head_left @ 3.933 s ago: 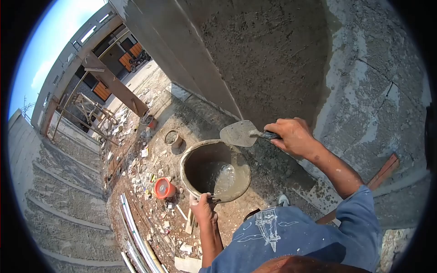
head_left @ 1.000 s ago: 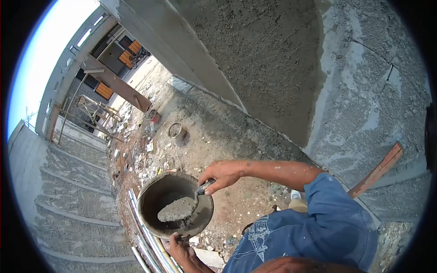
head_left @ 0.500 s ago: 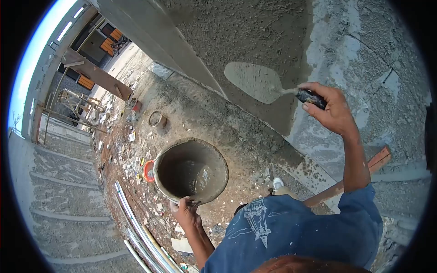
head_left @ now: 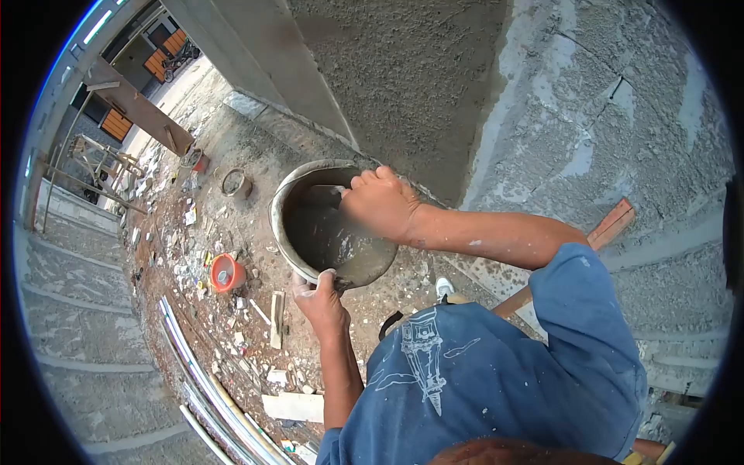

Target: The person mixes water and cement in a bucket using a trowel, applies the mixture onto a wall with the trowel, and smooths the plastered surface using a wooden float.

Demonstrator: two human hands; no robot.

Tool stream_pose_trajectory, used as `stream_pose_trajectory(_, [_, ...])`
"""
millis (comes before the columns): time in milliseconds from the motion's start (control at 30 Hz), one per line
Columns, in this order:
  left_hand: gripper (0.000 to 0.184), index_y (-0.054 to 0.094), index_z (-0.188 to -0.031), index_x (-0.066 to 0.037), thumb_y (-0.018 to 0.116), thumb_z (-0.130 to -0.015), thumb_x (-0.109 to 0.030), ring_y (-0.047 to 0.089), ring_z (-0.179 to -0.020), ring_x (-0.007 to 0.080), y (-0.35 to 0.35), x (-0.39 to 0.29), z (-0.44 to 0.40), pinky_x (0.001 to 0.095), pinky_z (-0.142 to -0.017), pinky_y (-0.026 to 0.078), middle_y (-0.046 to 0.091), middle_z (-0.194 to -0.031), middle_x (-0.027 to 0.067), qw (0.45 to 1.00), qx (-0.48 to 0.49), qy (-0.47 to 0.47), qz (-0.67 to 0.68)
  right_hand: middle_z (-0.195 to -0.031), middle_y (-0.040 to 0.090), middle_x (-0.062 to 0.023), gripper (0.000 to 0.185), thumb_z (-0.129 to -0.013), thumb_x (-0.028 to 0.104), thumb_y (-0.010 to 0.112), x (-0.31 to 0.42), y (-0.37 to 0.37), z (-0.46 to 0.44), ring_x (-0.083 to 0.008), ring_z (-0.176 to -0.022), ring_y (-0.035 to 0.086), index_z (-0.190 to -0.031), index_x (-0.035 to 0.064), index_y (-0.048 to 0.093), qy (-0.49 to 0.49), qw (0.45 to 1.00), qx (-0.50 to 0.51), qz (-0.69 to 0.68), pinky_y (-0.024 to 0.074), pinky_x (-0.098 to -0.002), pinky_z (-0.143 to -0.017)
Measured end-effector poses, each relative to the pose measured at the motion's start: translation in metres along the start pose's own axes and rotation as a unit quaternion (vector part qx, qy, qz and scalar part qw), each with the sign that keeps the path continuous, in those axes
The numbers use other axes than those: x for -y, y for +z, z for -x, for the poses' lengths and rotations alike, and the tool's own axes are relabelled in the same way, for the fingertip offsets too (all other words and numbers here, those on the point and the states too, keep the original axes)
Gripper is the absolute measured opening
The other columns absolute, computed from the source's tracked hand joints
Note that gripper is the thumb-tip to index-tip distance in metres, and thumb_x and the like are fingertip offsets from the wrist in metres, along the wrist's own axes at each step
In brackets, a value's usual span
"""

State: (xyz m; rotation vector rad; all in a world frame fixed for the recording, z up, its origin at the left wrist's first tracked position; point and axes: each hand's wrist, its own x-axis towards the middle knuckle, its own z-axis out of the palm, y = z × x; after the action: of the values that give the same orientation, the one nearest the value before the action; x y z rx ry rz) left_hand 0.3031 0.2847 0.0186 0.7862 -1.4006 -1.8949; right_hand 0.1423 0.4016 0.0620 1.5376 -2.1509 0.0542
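Note:
A round bucket (head_left: 288, 249) with wet grey mortar inside is tilted in front of me. My left hand (head_left: 320, 298) grips its near rim, thumb on the edge. Over the right side of its mouth is my right hand (head_left: 381, 203), closed round the trowel's handle, which the fingers mostly cover. Little of the trowel (head_left: 329, 188) shows; its blade is inside the bucket near the far wall. Beyond the bucket rises a wall (head_left: 411, 85) with a dark, wet, rough mortar patch, bordered by paler dry plaster on the right.
An orange bucket (head_left: 228, 273) stands left of the mortar bucket, with a small pail (head_left: 235, 184) farther off. Long pipes (head_left: 205, 380) lie at the lower left among rubble. A wooden plank (head_left: 611, 223) leans at the right. Wooden trestles (head_left: 105, 167) stand at the far left.
My right hand has brought the trowel down from in front of the wall into the bucket. The bucket, in my left hand, has risen slightly in view.

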Motion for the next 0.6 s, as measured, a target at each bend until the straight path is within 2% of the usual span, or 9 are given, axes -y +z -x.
stream_pose_trajectory(100, [0.032, 0.058, -0.110, -0.004, 0.062, -0.080, 0.005, 0.058, -0.064, 0.0087, -0.018, 0.000, -0.006, 0.0238, -0.052, 0.048, 0.062, -0.086, 0.0016, 0.999, -0.015, 0.032, 0.012, -0.075, 0.057, -0.0011, 0.012, -0.082, 0.020, 0.061, 0.032, -0.009, -0.010, -0.0158, -0.073, 0.058, -0.086, 0.0090, 0.064, -0.091, 0.995, -0.047, 0.007, 0.0398, -0.0312, -0.067])
stream_pose_trajectory(200, [0.028, 0.058, -0.105, -0.005, 0.062, -0.080, 0.005, 0.056, -0.061, 0.0073, -0.046, -0.007, -0.004, 0.0230, -0.050, 0.046, 0.060, -0.082, 0.0000, 0.998, -0.038, 0.054, -0.013, -0.074, 0.055, -0.0008, 0.011, -0.082, 0.020, 0.061, 0.038, -0.038, -0.030, -0.0162, -0.072, 0.058, -0.085, 0.0092, 0.064, -0.102, 0.990, -0.100, 0.013, 0.0392, -0.0315, -0.066])
stream_pose_trajectory(267, [0.031, 0.059, -0.110, -0.004, 0.062, -0.080, 0.005, 0.057, -0.063, 0.0070, -0.050, -0.020, 0.002, 0.0222, -0.051, 0.047, 0.061, -0.084, 0.0005, 0.995, -0.048, 0.081, -0.016, -0.077, 0.060, -0.0035, 0.013, -0.083, 0.020, 0.062, 0.019, -0.035, -0.052, -0.0169, -0.075, 0.061, -0.089, 0.0088, 0.064, -0.064, 0.992, -0.026, 0.107, 0.0414, -0.0317, -0.067])
stream_pose_trajectory(300, [0.033, 0.059, -0.112, -0.004, 0.062, -0.080, 0.005, 0.057, -0.065, 0.0071, -0.050, -0.034, 0.007, 0.0218, -0.053, 0.047, 0.062, -0.085, 0.0008, 0.994, -0.059, 0.089, -0.027, -0.078, 0.064, -0.0061, 0.013, -0.084, 0.019, 0.061, 0.012, -0.027, -0.056, -0.0202, -0.079, 0.066, -0.089, 0.0073, 0.064, -0.064, 0.992, 0.036, 0.102, 0.0458, -0.0341, -0.069])
stream_pose_trajectory(367, [0.037, 0.059, -0.120, 0.004, 0.059, -0.084, 0.006, 0.061, -0.087, 0.0112, -0.052, -0.050, 0.014, 0.0249, -0.078, 0.049, 0.064, -0.105, 0.0063, 0.992, -0.021, 0.123, -0.005, -0.080, 0.068, -0.0135, 0.011, -0.086, 0.016, 0.061, 0.003, -0.021, -0.054, -0.0319, -0.084, 0.071, -0.089, 0.0070, 0.067, -0.055, 0.991, 0.108, -0.051, 0.0541, -0.0438, -0.073])
stream_pose_trajectory(400, [0.035, 0.060, -0.119, 0.004, 0.060, -0.084, 0.006, 0.060, -0.086, 0.0103, -0.055, -0.052, 0.015, 0.0244, -0.078, 0.049, 0.064, -0.104, 0.0056, 0.992, -0.020, 0.127, -0.003, -0.081, 0.071, -0.0152, 0.016, -0.085, 0.015, 0.062, 0.001, -0.019, -0.056, -0.0332, -0.084, 0.072, -0.097, 0.0093, 0.070, -0.036, 0.986, 0.141, -0.077, 0.0565, -0.0460, -0.074])
stream_pose_trajectory(467, [0.032, 0.060, -0.116, 0.004, 0.061, -0.084, 0.004, 0.058, -0.083, 0.0085, -0.065, -0.050, 0.017, 0.0237, -0.076, 0.048, 0.063, -0.099, 0.0037, 0.992, -0.021, 0.122, -0.012, -0.088, 0.074, -0.0111, 0.036, -0.077, 0.020, 0.068, 0.003, -0.025, -0.057, -0.0308, -0.086, 0.072, -0.113, 0.0153, 0.073, -0.011, 0.975, 0.196, -0.106, 0.0583, -0.0445, -0.077])
stream_pose_trajectory(533, [0.024, 0.060, -0.107, 0.001, 0.063, -0.084, 0.003, 0.054, -0.075, 0.0064, -0.062, -0.059, 0.023, 0.0229, -0.070, 0.046, 0.060, -0.088, 0.0003, 0.993, -0.036, 0.109, -0.001, -0.096, 0.075, -0.0126, 0.043, -0.074, 0.024, 0.070, 0.004, -0.007, -0.049, -0.0316, -0.092, 0.072, -0.116, 0.0151, 0.073, 0.005, 0.954, 0.219, -0.207, 0.0570, -0.0448, -0.083])
stream_pose_trajectory(600, [0.023, 0.060, -0.106, 0.000, 0.064, -0.084, 0.003, 0.054, -0.074, 0.0064, -0.069, -0.058, 0.024, 0.0231, -0.068, 0.046, 0.059, -0.087, -0.0001, 0.994, -0.044, 0.096, -0.012, -0.101, 0.075, -0.0135, 0.044, -0.073, 0.025, 0.070, 0.015, 0.011, -0.047, -0.0320, -0.097, 0.071, -0.116, 0.0144, 0.073, 0.016, 0.931, 0.234, -0.279, 0.0555, -0.0455, -0.087])
